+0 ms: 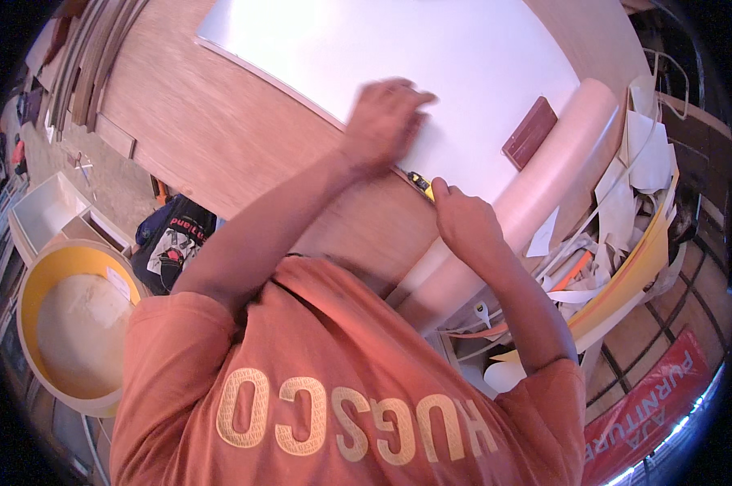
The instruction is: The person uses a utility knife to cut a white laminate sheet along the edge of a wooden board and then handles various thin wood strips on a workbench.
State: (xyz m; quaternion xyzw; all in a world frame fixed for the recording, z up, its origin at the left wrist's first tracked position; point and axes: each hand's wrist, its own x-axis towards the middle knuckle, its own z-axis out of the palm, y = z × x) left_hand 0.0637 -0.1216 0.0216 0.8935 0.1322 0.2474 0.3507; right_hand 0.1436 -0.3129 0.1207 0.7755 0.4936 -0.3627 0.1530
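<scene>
My right hand (469, 220) is closed around a yellow and black cutter knife (421, 185), whose front end lies at the near edge of a white sheet (463, 73). Over that same edge, to the left of the knife, is my left hand (385, 123). Its fingers are apart and a little blurred, and nothing shows in them. The sheet lies on a wooden board (244, 121). A dark red rectangular block (530, 133) rests on the sheet's right side.
A large pinkish roll (556, 154) runs along the right side. Beyond it, offcuts (625, 202) are heaped in a curved yellow-edged holder. At left stand a round yellow-walled container (38, 300), a dark bag (168, 243) and stacked wooden strips (91, 61).
</scene>
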